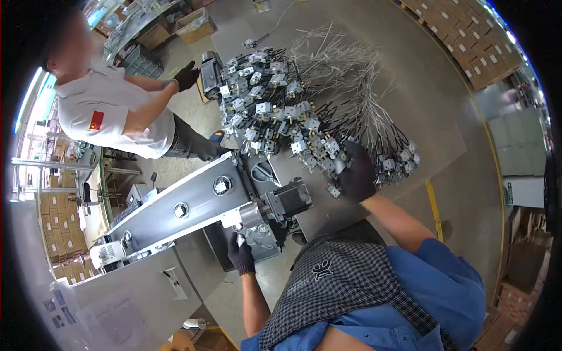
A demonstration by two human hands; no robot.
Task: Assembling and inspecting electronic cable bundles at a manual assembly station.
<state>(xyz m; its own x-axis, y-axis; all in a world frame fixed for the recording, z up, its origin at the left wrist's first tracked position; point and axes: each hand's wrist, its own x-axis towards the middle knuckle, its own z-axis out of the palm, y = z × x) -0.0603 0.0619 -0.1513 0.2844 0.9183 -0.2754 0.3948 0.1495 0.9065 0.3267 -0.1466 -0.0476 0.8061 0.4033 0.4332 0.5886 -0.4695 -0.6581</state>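
A large pile of small silvery metal parts with black and grey cables [263, 111] lies on a grey table [433, 134]. At the pile's near right edge is my right hand [358, 175] in a dark glove, its fingers closed round one of these metal parts. My left hand [240, 256], also gloved, is below the near end of the conveyor [202, 196]. Its fingers are pinched on a small whitish piece [240, 239] whose kind I cannot make out. Just above that hand sits the conveyor's dark motor [290, 202].
Across the conveyor stands a co-worker [111, 111] in a white shirt and dark gloves. Several small round pieces ride on the belt. Scissors [263, 173] lie by its end. A grey bin [260, 240] is underneath. Stacked cartons [468, 41] stand at the far right.
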